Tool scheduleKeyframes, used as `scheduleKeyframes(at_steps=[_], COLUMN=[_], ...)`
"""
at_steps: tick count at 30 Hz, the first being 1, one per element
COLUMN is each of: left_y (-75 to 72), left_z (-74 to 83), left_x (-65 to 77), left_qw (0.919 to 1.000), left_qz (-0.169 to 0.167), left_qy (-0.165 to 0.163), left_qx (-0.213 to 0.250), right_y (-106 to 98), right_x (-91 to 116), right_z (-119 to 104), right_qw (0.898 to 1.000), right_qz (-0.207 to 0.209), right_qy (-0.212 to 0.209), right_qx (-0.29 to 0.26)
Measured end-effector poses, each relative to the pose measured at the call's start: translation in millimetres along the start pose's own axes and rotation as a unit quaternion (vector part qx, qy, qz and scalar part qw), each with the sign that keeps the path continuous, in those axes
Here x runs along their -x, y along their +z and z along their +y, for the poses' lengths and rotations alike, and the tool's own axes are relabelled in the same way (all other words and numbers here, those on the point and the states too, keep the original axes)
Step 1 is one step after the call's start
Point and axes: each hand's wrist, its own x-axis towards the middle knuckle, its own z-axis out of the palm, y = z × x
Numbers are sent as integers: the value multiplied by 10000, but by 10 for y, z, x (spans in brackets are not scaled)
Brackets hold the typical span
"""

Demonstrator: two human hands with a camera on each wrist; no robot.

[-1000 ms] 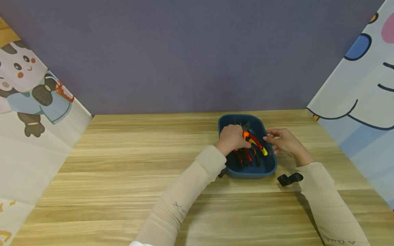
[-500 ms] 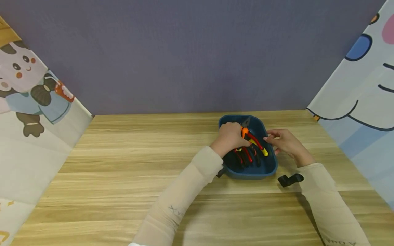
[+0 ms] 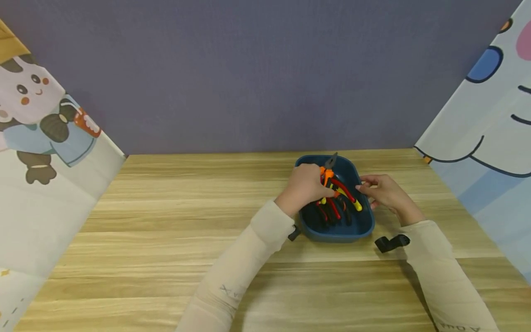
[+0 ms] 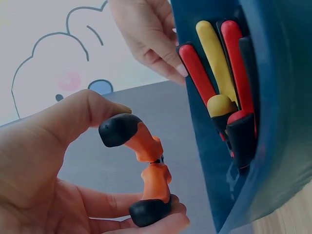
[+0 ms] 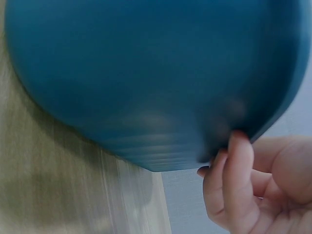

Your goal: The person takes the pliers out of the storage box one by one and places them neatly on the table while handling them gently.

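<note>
My left hand [image 3: 304, 186] grips pliers [image 3: 331, 162] with orange and black handles, over the left part of a dark blue plastic bin [image 3: 336, 238]. In the left wrist view, thumb and fingers press the two black handle ends [image 4: 150, 211] from opposite sides. The pliers' grey nose points toward the back wall and overlaps the bin's far rim in the head view. Several other hand tools lie inside, among them one with red and yellow handles [image 3: 346, 193] and some with red and black handles [image 3: 333, 210]. My right hand [image 3: 383, 191] pinches the bin's right rim, fingers against its outer wall [image 5: 146, 97].
The bin stands on a wood-grain table [image 3: 186, 221], near a grey back wall [image 3: 265, 78]. Cartoon-printed panels flank it at left [image 3: 54, 120] and right [image 3: 489, 129]. A black fitting [image 3: 392, 243] sits beside the right sleeve.
My left hand has drawn slightly left and toward me, raising the orange-handled pliers so more of their nose and handles shows. The right hand and the bin stay practically in place.
</note>
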Motion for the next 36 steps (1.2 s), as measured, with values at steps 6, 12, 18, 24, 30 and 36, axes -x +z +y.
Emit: scheduleKeyframes(at_steps=[6, 12, 18, 24, 30, 36], left_y=[-38, -109, -143, -158, -165, -156], left_z=[-102, -226, -309, -375, -435, -508], left_x=[68, 39, -15, -32, -26, -40], left_qw=[9992, 9985, 9979, 9961, 9933, 9934], left_qz=[-144, 80, 270, 289, 202, 191], left_qy=[-99, -293, -382, -477, -685, -759], left_qx=[359, 444, 449, 679, 912, 844], right_y=[10, -82, -192, -247, -249, -261], right_x=[-12, -155, -243, -288, -277, -286], right_z=[18, -3, 8, 25, 23, 26], right_qw=[10000, 9998, 9995, 9995, 9995, 9993], right_qz=[37, -92, -153, -149, -156, -158], right_qy=[-78, -191, -278, -286, -258, -317], right_qx=[-24, -27, 95, 70, 77, 82])
